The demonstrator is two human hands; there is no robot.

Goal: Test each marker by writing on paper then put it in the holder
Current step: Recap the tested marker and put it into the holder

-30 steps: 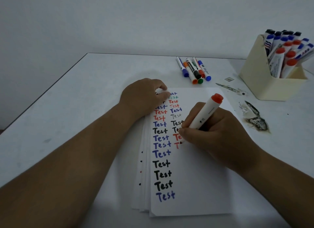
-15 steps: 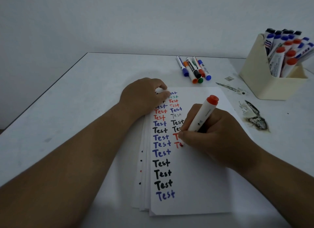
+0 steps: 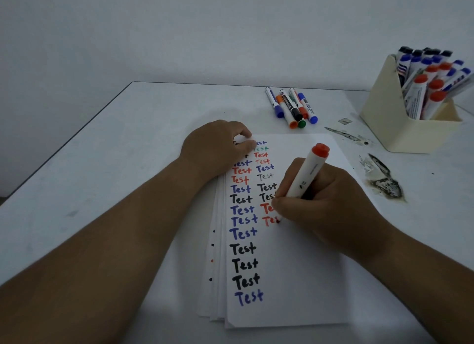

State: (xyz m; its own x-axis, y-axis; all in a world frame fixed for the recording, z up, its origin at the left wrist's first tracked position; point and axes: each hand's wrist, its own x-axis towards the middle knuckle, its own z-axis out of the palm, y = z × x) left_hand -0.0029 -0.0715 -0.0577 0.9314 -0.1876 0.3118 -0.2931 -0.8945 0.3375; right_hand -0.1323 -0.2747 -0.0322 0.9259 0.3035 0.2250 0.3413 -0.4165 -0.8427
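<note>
Tabletop paper [image 3: 295, 279]: right hand [image 3: 323, 202] apparently writing, marker [image 3: 306, 174] tilted

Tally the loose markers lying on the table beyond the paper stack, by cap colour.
Blue caps: 2
Orange or red-orange caps: 2
Black cap: 1
Green cap: 1
Total: 6

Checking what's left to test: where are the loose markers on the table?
In the head view, the loose markers lie bunched at the table's far side, just beyond the paper stack and left of the cream holder.
</note>
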